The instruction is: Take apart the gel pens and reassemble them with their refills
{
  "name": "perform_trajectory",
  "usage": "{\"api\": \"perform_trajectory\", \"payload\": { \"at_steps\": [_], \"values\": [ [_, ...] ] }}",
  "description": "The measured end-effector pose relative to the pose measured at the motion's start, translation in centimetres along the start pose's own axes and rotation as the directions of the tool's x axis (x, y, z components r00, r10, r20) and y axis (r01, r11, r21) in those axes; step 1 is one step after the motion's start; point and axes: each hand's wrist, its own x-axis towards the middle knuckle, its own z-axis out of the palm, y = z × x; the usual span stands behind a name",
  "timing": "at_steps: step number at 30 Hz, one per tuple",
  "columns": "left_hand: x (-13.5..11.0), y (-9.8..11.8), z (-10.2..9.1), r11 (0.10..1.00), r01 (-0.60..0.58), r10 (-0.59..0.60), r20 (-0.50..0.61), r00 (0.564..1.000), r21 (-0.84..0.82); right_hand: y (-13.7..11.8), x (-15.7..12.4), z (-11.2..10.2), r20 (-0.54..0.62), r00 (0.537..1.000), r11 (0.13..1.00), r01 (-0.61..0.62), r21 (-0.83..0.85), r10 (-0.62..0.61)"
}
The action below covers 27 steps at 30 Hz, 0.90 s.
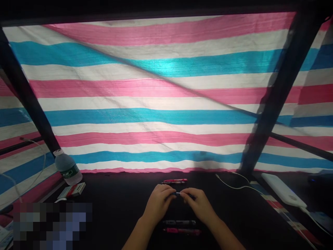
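Observation:
My left hand and my right hand meet over a dark tabletop, their fingertips pinching a thin pen with a blue part from either end. Most of that pen is hidden by my fingers. Just beyond my hands lie a slim red-and-pink pen and a dark pen beside it. Nearer me, below my wrists, lie a black marker and a pink marker, side by side.
A plastic water bottle lies on its side at the far left, near a small red-and-white box. A white power bank and white cable sit right. A striped tarpaulin and dark posts stand behind.

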Motion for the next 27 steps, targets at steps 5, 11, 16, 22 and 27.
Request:
{"api": "perform_trajectory", "payload": {
  "at_steps": [5,11,16,22,27],
  "values": [
    [0.02,0.13,-0.14,1.000,-0.006,0.006,0.027,1.000,-0.006,-0.35,-0.04,0.05,0.014,0.998,0.997,-0.059,0.042,0.059],
    [0.04,0.02,-0.26,0.994,0.088,-0.083,0.071,0.994,-0.065,0.12,-0.12,-0.47,-0.041,0.987,0.987,0.153,-0.048,-0.155],
    [0.03,0.27,-0.31,0.996,0.052,-0.047,0.075,0.996,-0.072,0.50,-0.12,-0.50,-0.006,0.998,0.993,0.057,-0.105,-0.058],
    [0.00,0.21,-0.15,0.998,-0.028,0.030,0.039,0.999,-0.051,0.41,-0.07,-0.17,0.048,0.993,0.992,-0.106,-0.066,0.110],
    [-0.02,0.02,0.05,1.000,-0.023,0.024,0.020,1.000,-0.020,-0.11,0.04,-0.28,-0.091,0.996,1.000,0.000,-0.020,-0.002]
  ]
}}
